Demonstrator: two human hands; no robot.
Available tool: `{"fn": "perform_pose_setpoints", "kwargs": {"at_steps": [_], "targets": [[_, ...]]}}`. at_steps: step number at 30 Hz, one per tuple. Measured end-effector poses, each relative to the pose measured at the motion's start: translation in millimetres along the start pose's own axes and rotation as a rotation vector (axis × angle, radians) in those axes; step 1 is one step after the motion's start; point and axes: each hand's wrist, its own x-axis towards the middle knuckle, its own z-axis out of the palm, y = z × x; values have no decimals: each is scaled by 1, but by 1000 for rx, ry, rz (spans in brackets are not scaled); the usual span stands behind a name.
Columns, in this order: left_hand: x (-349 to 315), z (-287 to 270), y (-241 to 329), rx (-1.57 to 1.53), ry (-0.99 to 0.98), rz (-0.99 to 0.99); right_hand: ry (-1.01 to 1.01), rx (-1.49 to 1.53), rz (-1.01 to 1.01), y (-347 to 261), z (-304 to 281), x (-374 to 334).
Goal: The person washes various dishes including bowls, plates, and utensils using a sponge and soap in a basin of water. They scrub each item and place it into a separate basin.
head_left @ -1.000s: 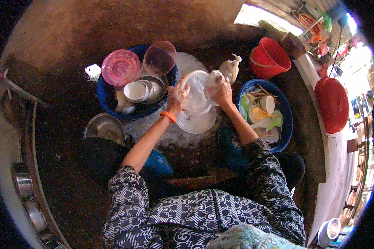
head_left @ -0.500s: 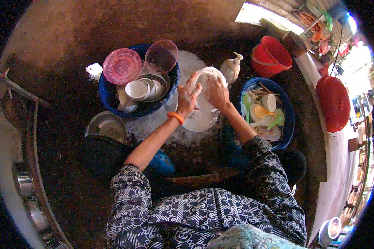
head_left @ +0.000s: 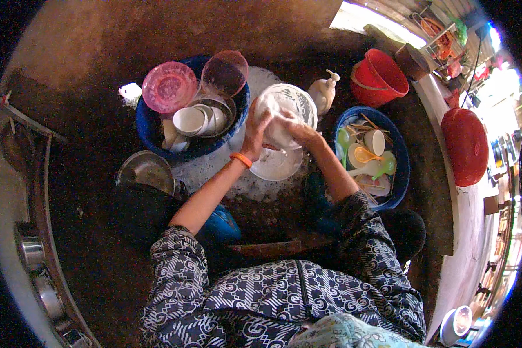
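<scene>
Between my left hand (head_left: 256, 134) and my right hand (head_left: 297, 130) is a soft, foam-covered white bundle that looks like a wash cloth (head_left: 277, 130). My fingers are closed around it from both sides, partly hidden by suds. Behind it, a round white dish (head_left: 300, 100) with a soapy face is tilted toward me; whether my fingertips touch it is hidden. Below my hands, a whitish round basin or plate (head_left: 276, 168) rests among the suds. An orange band circles my left wrist.
To the left, a blue tub (head_left: 148, 136) bears pink bowls (head_left: 169, 87) and white cups (head_left: 189, 122); a metal pan (head_left: 147, 171) lies nearer me. At right, another blue tub (head_left: 402, 180) contains spoons and cups. Farther back are a pump bottle (head_left: 322, 93) and red bucket (head_left: 383, 78).
My hands have drawn closer together and slightly toward me, from flat against the white dish to closed around the foamy cloth. More of the dish's soapy face shows now.
</scene>
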Motion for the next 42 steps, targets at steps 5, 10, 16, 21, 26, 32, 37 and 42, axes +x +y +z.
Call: {"fn": "perform_pose_setpoints", "kwargs": {"at_steps": [5,10,16,21,26,32,37,42], "targets": [[12,-11,5,408,-60,148,-186,-397,195,21,-11,11],[4,-2,-6,550,-135,182,596,-484,118,29,13,7],[17,-20,-23,455,-187,52,-192,-446,184,12,45,16],[19,-43,-25,669,-415,160,-30,-753,197,18,41,-1],[21,-35,-28,532,-325,8,266,-1028,-117,24,42,-13],[20,-23,-42,957,-203,468,-237,-520,373,39,51,2],[1,-7,-31,645,5,97,61,180,51,37,53,15],[-10,5,-22,281,-20,-42,596,-22,331,24,34,13]]}}
